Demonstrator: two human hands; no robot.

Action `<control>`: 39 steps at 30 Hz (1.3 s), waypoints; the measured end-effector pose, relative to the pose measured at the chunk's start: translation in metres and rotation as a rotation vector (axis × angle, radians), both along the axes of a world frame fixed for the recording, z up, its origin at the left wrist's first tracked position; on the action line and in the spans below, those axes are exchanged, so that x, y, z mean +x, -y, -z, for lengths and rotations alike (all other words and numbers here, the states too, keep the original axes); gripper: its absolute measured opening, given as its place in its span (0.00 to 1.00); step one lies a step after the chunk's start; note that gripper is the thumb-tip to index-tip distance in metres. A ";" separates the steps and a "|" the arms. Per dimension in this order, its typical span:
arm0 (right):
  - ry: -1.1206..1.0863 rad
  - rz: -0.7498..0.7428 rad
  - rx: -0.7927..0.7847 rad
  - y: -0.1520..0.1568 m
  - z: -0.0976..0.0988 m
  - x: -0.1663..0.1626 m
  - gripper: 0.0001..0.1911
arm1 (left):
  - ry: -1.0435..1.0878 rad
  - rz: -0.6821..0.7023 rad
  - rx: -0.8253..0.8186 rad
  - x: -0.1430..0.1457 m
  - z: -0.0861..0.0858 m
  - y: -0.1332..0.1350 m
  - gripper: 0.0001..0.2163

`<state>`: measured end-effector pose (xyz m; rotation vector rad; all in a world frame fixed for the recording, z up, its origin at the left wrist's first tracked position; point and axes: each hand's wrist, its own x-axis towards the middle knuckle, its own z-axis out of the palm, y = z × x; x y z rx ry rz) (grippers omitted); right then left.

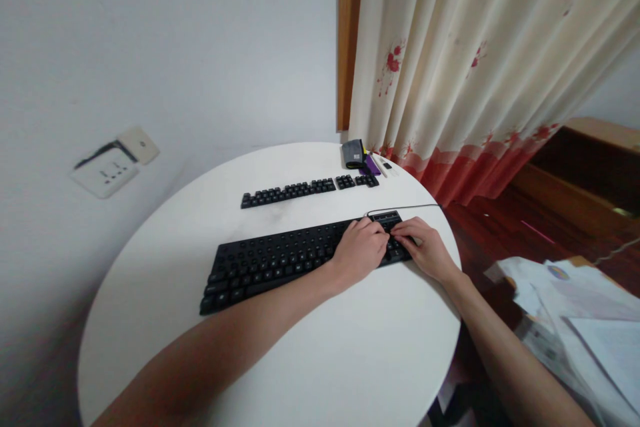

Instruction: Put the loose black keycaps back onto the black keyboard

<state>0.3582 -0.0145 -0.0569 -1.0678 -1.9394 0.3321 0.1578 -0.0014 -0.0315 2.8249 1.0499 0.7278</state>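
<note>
A black computer keyboard [280,260] lies on the white round table [320,360]. Its upper rows show bare key sockets, while the lower rows carry keycaps. My left hand [361,245] rests over the keyboard's right part, fingers curled together and pointing right. My right hand [420,243] comes in from the right at the number pad, thumb and fingers pinched close to the left fingertips. Whatever the fingertips grip is too small or hidden to make out. Behind the keyboard, loose black keycaps [290,192] stand lined up in rows.
A grey folded cloth pouch [353,153], a purple item [370,165] and a white pen-like tool [380,167] lie at the table's back edge. The keyboard cable [405,207] runs off to the right. Papers [575,307] are piled beyond the table's right side.
</note>
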 end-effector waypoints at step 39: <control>-0.008 0.033 -0.028 0.001 0.001 -0.003 0.05 | -0.082 0.017 -0.037 -0.003 0.004 0.005 0.11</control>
